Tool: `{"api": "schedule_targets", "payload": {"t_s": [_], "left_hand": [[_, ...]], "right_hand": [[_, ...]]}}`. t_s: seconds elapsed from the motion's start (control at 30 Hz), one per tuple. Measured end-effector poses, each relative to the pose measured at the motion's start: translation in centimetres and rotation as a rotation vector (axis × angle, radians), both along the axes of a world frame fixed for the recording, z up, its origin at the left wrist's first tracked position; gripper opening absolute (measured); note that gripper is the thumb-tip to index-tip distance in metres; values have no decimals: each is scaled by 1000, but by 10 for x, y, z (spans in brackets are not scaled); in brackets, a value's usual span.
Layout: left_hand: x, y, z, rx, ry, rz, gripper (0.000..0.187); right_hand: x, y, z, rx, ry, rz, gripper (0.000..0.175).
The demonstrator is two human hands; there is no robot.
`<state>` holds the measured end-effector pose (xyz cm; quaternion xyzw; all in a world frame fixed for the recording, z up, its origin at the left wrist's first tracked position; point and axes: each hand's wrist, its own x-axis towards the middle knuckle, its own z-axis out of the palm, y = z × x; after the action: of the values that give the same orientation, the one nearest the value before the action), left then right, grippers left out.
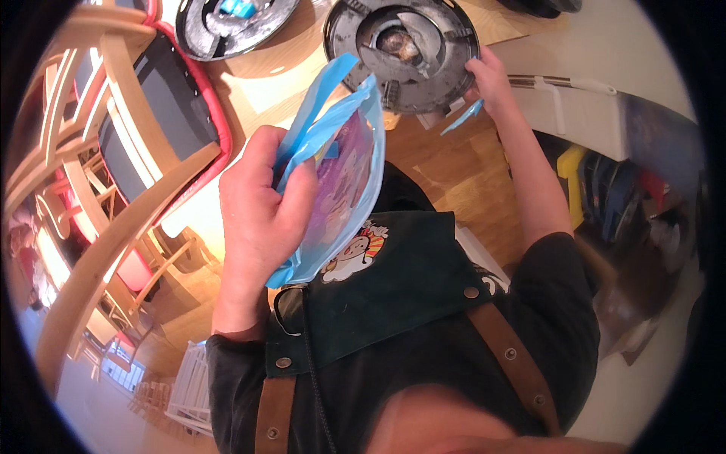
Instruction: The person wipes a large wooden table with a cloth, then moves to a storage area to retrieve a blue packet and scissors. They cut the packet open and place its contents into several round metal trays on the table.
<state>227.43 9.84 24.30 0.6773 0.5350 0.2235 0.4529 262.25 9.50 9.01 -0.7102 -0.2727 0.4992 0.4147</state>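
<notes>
My left hand (264, 196) is closed around a blue-edged plastic pouch (354, 164), whose clear front shows purple contents. The pouch's top is torn and a blue strip stands up from it. My right hand (490, 82) is at the right rim of a round black metal burner unit (420, 85) with a rusty centre, and a torn blue plastic strip (462, 118) hangs beside the fingers. Whether the fingers grip the rim or only the strip, I cannot tell. A second round black burner unit (193, 28) stands at the upper left, with blue wrapped pieces (238, 8) in its middle.
Both burner units are on a light wooden table (255, 79). Stacked wooden chairs (125, 108) with red-edged dark seats are at the left. At the right stand a pale cabinet or bin (590, 119) and dark, yellow-edged items (573, 170). A white rack (195, 386) is at the lower left.
</notes>
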Motion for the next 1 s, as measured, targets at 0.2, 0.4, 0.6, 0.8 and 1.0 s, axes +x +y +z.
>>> {"api": "schedule_targets", "payload": {"t_s": [0.2,0.4,0.6,0.8,1.0], "left_hand": [[-14,-5,2,-27,-40,48,13],[-15,-16,-12,-64,-12,-25,16],[-5,-16,-56,-70,46,-185,24],[16,-60,-76,-57,-61,-414,22],[6,-85,-86,-194,-133,-462,19]], "right_hand": [[-24,9,2,75,-300,-60,28],[-126,-44,157,926,-738,786,7],[-224,-59,110,433,-942,1668,7],[-226,-81,26,-124,-320,1198,15],[-241,-135,-40,-81,-245,936,17]]}}
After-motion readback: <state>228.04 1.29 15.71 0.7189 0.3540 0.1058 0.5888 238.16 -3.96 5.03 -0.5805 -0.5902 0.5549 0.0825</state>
